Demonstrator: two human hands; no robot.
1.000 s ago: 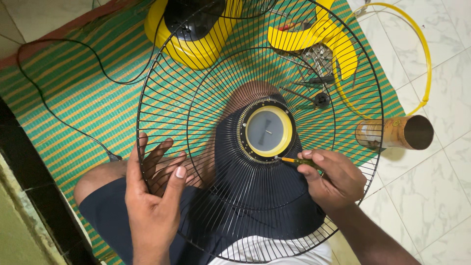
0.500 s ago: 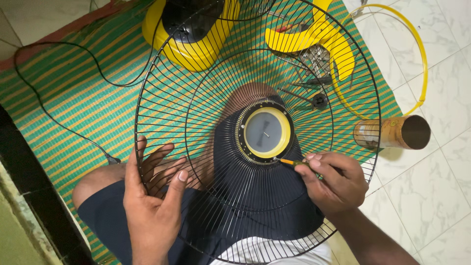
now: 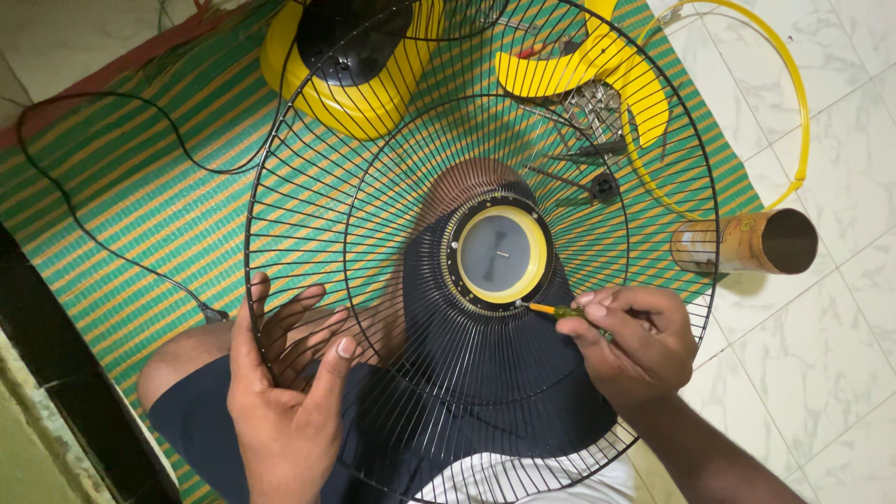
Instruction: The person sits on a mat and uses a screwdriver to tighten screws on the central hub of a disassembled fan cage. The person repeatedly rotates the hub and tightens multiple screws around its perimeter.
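Observation:
A round black wire fan guard (image 3: 308, 140) lies tilted across my lap, with a yellow-ringed grey centre cap (image 3: 495, 252) in its middle. My left hand (image 3: 285, 397) grips the guard's wires at the lower left, thumb on top and fingers behind the grille. My right hand (image 3: 635, 341) holds a small screwdriver (image 3: 560, 312) with a yellow and green handle. Its tip touches the lower right edge of the centre cap.
A yellow and black fan motor housing (image 3: 350, 65) and a yellow fan blade (image 3: 607, 65) lie on the green striped mat (image 3: 140, 205). A black cable (image 3: 103, 233) runs over the mat. A brown cylindrical can (image 3: 747, 243), a yellow ring (image 3: 793, 103) and several tools (image 3: 588, 177) lie at the right.
My right hand with the screwdriver has shifted slightly along the cap's lower right edge. My left hand keeps its grip on the guard.

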